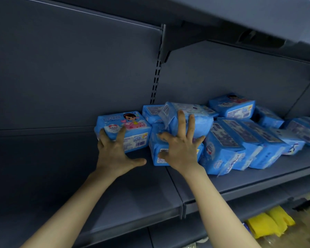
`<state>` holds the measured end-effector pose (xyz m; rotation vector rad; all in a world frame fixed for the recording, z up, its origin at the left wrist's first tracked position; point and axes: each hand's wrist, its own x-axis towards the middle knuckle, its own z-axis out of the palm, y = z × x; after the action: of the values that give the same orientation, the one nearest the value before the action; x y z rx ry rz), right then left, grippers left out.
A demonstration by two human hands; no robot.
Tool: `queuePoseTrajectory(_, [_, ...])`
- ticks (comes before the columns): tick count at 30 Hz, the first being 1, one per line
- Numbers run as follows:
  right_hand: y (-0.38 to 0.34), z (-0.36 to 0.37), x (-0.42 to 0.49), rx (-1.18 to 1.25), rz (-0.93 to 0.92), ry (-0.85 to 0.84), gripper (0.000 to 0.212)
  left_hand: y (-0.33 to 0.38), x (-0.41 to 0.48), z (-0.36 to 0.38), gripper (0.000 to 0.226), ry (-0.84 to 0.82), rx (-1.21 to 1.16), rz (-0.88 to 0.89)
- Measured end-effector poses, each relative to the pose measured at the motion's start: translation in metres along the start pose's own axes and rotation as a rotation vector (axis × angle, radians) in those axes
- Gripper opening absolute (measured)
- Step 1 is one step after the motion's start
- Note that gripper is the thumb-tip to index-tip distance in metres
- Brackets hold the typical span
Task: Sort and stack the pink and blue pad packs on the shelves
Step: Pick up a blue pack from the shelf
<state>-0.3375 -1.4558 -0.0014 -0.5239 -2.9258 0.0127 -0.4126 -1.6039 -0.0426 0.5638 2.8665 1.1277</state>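
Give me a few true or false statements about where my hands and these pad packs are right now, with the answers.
1. The left hand touches the pack with the cartoon girl. True.
2. The right hand lifts a pack clear of the shelf. False: its spread fingers lie on a top pack stacked on another.
3. Every pack in view is blue. True.
4. The yellow items lie among the packs. False: they lie on a lower level.

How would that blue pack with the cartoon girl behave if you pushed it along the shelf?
The cartoon-girl pack probably gives softly: its plastic wrap looks puffy and rounded at the corners. It likely slides easily, glossy film on the smooth shelf. Lying broad and low, it seems unlikely to tip.
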Motion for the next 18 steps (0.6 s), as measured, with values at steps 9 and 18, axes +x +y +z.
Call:
queuePoseTrajectory(9, [0.014,0.002,0.004,0.004,-0.056,0.007,0.042,0.011,0.001,0.011,0.12,0.025,-0.001,-0.038])
queuePoseTrajectory(18, [0.022,0.006,0.006,0.045,-0.124,0.026,0.041,0.014,-0.002,0.019,0.123,0.084,-0.025,-0.077])
